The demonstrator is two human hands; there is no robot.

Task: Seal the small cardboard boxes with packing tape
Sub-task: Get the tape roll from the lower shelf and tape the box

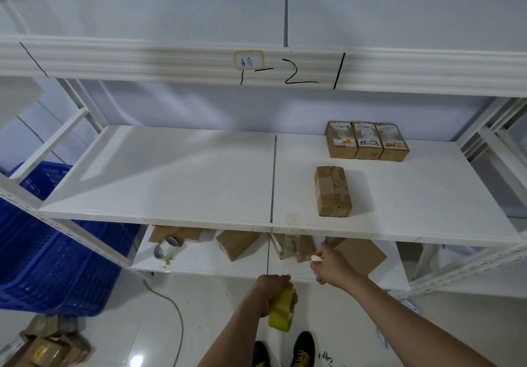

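A small brown cardboard box (332, 191) lies on the white shelf (199, 175), right of the middle seam, its top flaps closed with a slit between them. Three labelled small boxes (367, 143) stand side by side behind it. A strip of clear tape (293, 225) hangs from the shelf's front edge. Below the shelf edge, my left hand (272, 289) is shut on a yellowish roll of packing tape (282, 314). My right hand (330, 265) is beside it, shut on a small pale pink object (317, 258), close to the hanging strip.
The lower shelf (199, 264) holds several brown boxes (235, 244) and a grey tape roll (168, 247). Blue plastic crates (48, 252) stand at the left. Loose cardboard boxes (48, 346) and a cable (174, 309) lie on the floor. My shoes (303, 349) are at the bottom.
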